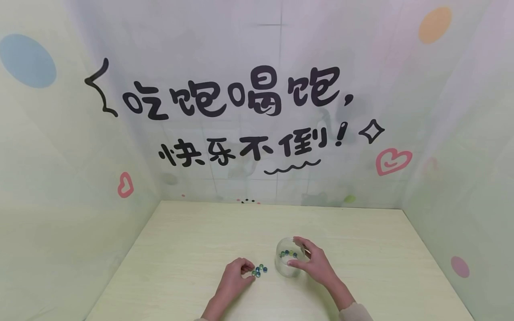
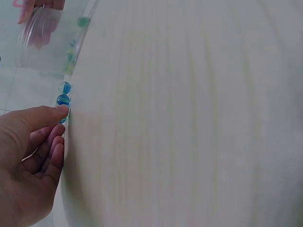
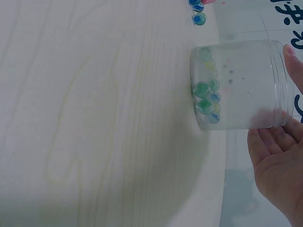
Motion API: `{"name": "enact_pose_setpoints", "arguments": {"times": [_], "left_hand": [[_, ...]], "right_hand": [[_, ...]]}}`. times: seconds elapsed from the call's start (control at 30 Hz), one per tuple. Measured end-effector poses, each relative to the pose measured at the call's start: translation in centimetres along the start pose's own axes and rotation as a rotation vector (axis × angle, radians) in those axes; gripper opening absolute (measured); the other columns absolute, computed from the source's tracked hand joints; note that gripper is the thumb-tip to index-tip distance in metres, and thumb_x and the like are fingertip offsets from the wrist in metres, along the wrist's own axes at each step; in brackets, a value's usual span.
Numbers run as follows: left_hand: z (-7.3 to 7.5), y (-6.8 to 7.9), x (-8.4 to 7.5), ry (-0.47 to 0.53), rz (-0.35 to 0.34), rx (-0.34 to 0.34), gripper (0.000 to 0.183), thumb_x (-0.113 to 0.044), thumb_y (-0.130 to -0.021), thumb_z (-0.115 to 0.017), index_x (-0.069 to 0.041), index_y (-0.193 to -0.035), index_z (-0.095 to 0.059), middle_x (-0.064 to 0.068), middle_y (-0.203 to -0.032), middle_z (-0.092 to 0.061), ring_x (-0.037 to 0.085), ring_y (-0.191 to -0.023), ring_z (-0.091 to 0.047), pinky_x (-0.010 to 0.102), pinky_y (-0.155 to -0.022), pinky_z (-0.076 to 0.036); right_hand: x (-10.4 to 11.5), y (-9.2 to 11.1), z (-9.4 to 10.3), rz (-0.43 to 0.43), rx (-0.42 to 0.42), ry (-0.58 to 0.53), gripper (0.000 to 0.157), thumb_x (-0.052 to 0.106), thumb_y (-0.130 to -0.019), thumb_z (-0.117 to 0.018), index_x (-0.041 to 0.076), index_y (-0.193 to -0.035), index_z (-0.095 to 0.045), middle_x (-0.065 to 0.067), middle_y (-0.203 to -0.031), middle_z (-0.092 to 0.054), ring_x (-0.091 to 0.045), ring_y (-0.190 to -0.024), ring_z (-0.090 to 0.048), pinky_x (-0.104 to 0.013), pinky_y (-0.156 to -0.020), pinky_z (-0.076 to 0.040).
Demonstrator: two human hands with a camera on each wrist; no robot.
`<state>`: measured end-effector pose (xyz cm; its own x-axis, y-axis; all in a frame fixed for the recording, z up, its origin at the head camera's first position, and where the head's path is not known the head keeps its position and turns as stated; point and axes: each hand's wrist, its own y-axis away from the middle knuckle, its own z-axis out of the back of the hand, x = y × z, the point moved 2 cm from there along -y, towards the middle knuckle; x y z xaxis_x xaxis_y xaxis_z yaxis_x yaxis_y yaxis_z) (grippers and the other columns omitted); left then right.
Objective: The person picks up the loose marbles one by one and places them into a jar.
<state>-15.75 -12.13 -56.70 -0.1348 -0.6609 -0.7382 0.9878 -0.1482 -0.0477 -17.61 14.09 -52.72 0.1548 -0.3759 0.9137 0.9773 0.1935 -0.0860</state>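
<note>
My right hand [image 1: 315,264] grips a clear plastic jar [image 3: 239,85] near its rim, thumb on one side and fingers on the other. The jar stands upright on the table, its mouth uncovered. Several green, blue and yellowish glass marbles [image 3: 202,90] lie on the jar's bottom. Left of the jar, my left hand [image 1: 234,278] is at a small cluster of loose marbles [image 1: 261,266]. Its thumb and index fingertips close around a marble [image 2: 62,121] at the near left of the cluster, partly hidden by the thumb. The other fingers curl inward.
The pale wooden table [image 1: 192,232] carries the jar and the loose marbles. A printed fabric backdrop [image 1: 225,40] with dark lettering rises behind it, and fabric side walls [image 1: 453,187] stand to the left and right.
</note>
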Motion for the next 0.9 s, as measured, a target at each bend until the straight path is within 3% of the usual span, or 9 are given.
{"name": "enact_pose_setpoints", "arguments": {"times": [0.9], "left_hand": [[-0.17, -0.05, -0.11, -0.010, -0.005, -0.005, 0.016, -0.006, -0.079, -0.080, -0.011, -0.091, -0.070, -0.004, -0.086, -0.065, 0.004, -0.077, -0.054, 0.018, -0.067, -0.050]], "right_hand": [[0.01, -0.04, 0.10, 0.012, 0.006, 0.014, 0.069, 0.017, -0.081, -0.082, 0.002, -0.141, -0.051, -0.017, -0.142, -0.058, -0.040, -0.136, -0.049, -0.051, -0.109, -0.046]]}}
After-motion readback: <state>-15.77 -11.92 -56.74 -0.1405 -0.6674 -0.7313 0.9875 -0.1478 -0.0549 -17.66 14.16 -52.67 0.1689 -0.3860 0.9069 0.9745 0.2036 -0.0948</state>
